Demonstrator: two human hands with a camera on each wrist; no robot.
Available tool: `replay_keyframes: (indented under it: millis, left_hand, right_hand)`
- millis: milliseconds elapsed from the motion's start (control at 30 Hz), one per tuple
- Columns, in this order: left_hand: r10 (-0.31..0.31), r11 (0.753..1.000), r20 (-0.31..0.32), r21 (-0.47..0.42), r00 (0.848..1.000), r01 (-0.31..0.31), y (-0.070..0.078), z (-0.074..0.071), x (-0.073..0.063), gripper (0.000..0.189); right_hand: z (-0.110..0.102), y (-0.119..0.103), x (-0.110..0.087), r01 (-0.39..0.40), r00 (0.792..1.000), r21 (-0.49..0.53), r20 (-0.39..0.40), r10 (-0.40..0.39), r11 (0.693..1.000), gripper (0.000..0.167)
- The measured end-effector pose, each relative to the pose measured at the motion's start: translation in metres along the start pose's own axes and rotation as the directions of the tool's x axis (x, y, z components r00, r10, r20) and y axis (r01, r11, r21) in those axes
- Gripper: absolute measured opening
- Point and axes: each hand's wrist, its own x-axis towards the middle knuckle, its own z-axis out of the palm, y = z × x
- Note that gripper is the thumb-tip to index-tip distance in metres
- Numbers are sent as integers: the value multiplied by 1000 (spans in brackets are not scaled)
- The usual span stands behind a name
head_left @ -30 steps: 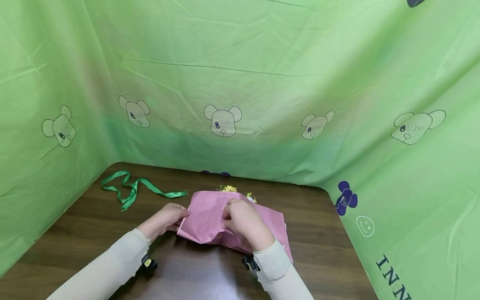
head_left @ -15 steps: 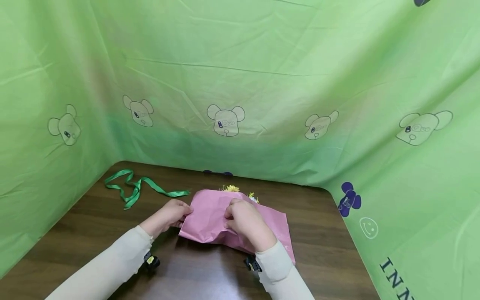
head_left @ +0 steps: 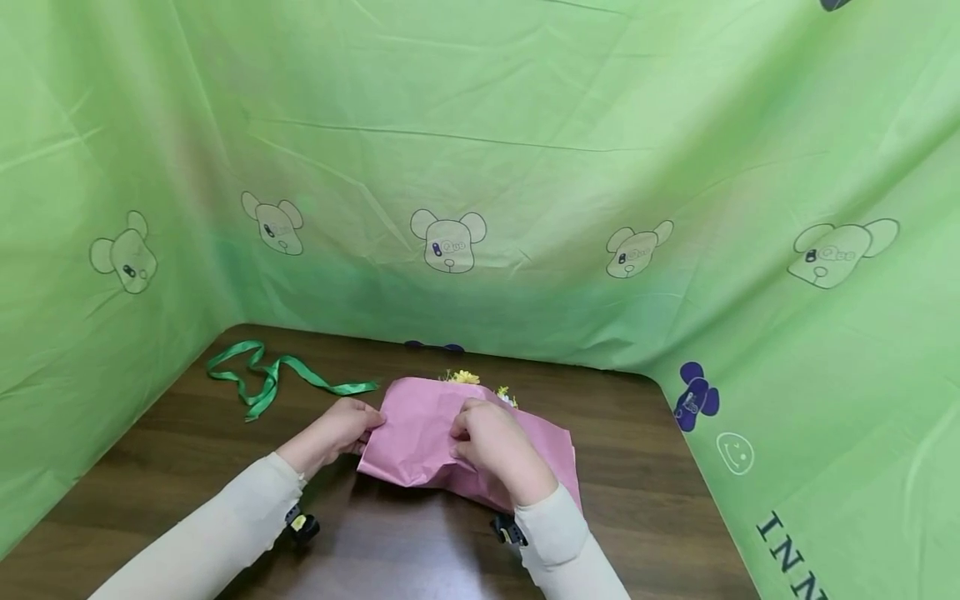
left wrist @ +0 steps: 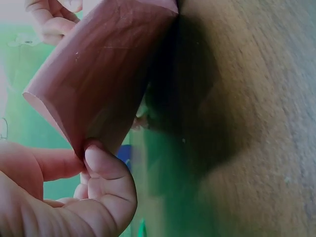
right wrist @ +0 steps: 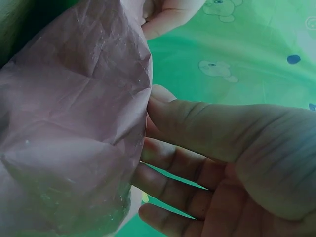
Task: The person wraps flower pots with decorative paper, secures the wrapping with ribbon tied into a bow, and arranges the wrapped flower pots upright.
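Note:
A sheet of pink wrapping paper (head_left: 416, 429) lies folded over a bunch of flowers on the table, its left part raised off the wood. Yellow flowers (head_left: 465, 377) and small white and yellow blooms (head_left: 505, 396) peek out behind its far edge; their stems are hidden. My left hand (head_left: 341, 432) pinches the paper's left edge between thumb and index finger, as the left wrist view shows on the paper (left wrist: 103, 74). With thumb and index finger, my right hand (head_left: 491, 442) pinches the paper's upper edge near the middle; its other fingers (right wrist: 170, 187) extend behind the sheet.
A loose green ribbon (head_left: 273, 379) curls across the far left of the brown wooden table (head_left: 637, 467). Green printed cloth (head_left: 525, 183) hangs along the table's back and both sides. Each wrist carries a small black camera (head_left: 302, 525).
Both hands keep their hold on the paper, with hardly any movement. The paper's lower right corner has slipped a little behind the right sleeve.

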Motion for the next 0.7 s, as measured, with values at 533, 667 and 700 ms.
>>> replay_keyframes:
  millis: [533, 667, 700]
  left_hand:
    - [82, 988, -79, 137, 994, -70, 19, 14, -11, 20]
    - [128, 971, -104, 217, 986, -103, 24, 17, -14, 20]
    - [134, 968, -107, 226, 985, -108, 25, 18, -14, 19]
  right_hand:
    - [1, 1, -4, -33, 999, 11, 8, 33, 999, 5]
    - [0, 1, -4, -31, 999, 7, 6, 31, 999, 5]
    - [0, 2, -4, -31, 1000, 4, 7, 31, 1000, 4]
